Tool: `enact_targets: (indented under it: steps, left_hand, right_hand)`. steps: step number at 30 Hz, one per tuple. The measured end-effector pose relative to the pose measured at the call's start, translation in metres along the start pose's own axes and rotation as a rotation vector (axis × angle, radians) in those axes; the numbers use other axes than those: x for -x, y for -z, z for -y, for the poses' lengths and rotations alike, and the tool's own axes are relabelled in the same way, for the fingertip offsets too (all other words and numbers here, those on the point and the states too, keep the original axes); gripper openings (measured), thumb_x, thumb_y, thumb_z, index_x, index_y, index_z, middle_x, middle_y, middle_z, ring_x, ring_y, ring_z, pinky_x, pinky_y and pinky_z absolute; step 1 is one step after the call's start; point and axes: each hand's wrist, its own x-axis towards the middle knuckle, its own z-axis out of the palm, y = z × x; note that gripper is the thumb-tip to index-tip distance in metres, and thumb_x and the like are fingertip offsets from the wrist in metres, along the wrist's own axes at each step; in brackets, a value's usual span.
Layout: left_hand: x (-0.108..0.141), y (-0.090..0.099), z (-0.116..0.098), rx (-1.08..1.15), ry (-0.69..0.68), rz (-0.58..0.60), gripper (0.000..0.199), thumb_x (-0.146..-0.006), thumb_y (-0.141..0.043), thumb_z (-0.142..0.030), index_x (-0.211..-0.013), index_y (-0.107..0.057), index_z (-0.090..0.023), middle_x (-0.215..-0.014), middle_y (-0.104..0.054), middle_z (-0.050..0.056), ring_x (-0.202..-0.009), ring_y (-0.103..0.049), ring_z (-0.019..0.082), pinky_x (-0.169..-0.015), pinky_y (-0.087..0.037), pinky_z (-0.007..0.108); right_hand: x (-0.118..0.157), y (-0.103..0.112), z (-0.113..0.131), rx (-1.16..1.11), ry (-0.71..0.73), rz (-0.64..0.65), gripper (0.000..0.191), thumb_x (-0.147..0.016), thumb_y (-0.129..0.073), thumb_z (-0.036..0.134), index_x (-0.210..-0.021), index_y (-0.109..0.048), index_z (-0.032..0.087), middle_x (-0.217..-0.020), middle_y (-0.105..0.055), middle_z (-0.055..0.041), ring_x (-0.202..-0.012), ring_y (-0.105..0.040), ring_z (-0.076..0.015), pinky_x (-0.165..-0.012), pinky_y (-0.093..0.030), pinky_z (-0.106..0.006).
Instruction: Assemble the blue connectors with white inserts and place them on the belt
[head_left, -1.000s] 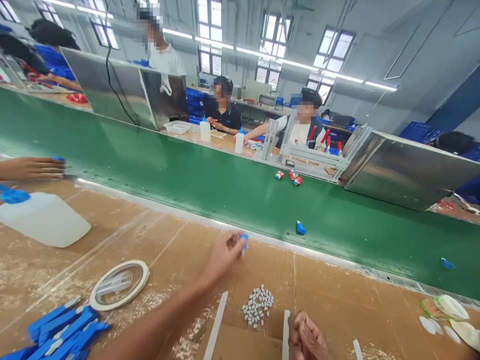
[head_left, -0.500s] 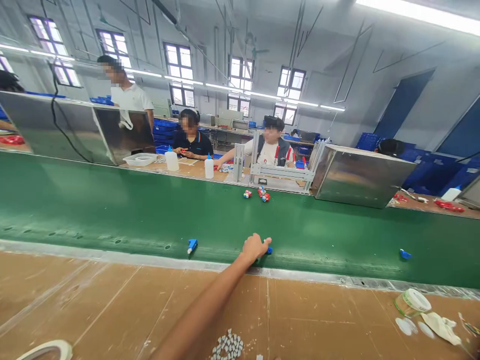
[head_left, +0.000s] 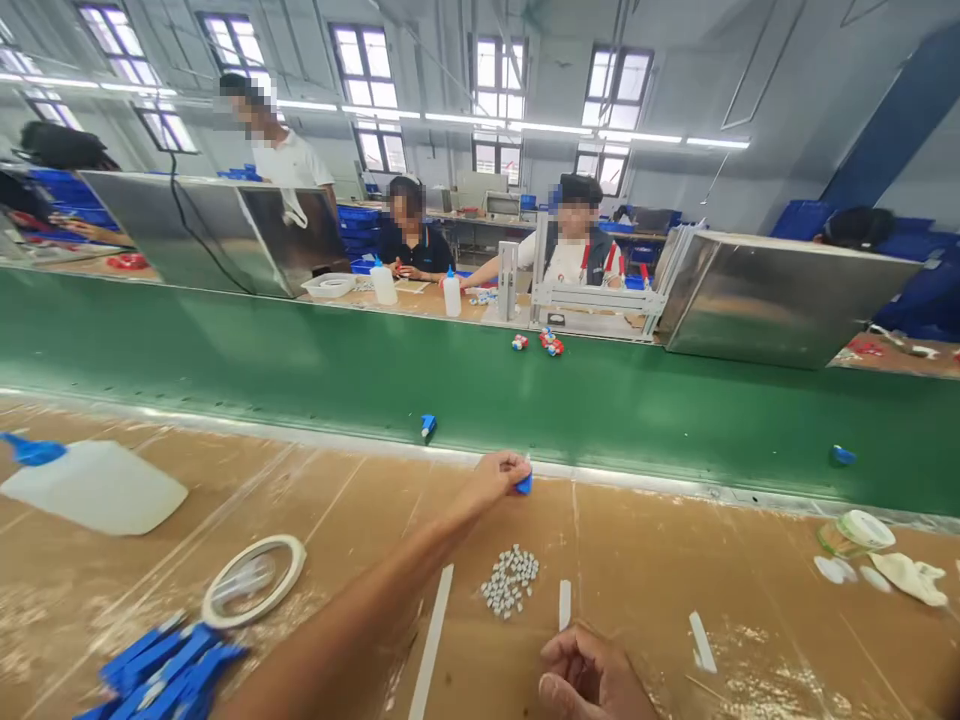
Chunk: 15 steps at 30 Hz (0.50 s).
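Note:
My left hand point(head_left: 504, 474) is closed on a small blue plastic piece point(head_left: 524, 484), just above the near edge of the green conveyor belt point(head_left: 315, 360). Low in the view, my right hand point(head_left: 592, 675) hovers over the brown table with fingers loosely curled and thumb apart; no object shows in it. Between the hands lies a pile of small grey-white pieces point(head_left: 511, 581). Several long blue parts point(head_left: 169, 670) are heaped at lower left. Another blue piece with a white tip point(head_left: 428, 427) sits on the belt, and one more blue piece point(head_left: 843, 455) is farther right.
A white bottle with a blue top point(head_left: 101, 488) lies at left, beside a tape roll point(head_left: 255, 582). Tape strips point(head_left: 433, 640) stick to the table. A round tub point(head_left: 862, 532) stands at right. Red-and-blue toys point(head_left: 551, 343) lie by the belt's far edge; co-workers point(head_left: 420, 245) sit beyond.
My left hand has drawn back from the belt toward the table edge with the blue piece. My right hand has come into view. The camera has tilted down, showing the bottle and blue heap.

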Motion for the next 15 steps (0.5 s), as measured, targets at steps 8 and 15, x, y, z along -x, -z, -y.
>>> enact_targets:
  steps: [8, 15]
  left_hand:
    - [0.115, 0.018, 0.058, 0.490, 0.049, 0.086, 0.050, -0.054, -0.086, -0.055, -0.069, -0.059, -0.015, -0.063, -0.052, -0.003, -0.056, -0.047, 0.008, -0.054, -0.043, 0.022]
    - [0.119, 0.019, 0.056, 0.649, 0.040, 0.124, 0.043, -0.057, -0.089, -0.044, -0.069, -0.061, -0.014, -0.063, -0.054, -0.001, -0.055, -0.047, 0.008, -0.051, -0.042, 0.021]
  right_hand:
    - [0.003, -0.034, -0.044, 0.050, 0.115, 0.181, 0.030, -0.062, -0.083, 0.051, -0.077, -0.078, 0.026, -0.064, -0.043, 0.0061, -0.049, -0.036, -0.0099, -0.045, -0.029, -0.022]
    - [-0.001, -0.045, -0.017, 0.228, 0.148, 0.216, 0.022, -0.075, -0.079, 0.045, -0.068, -0.072, 0.026, -0.060, -0.034, 0.0070, -0.050, -0.033, -0.0116, -0.041, -0.023, -0.024]
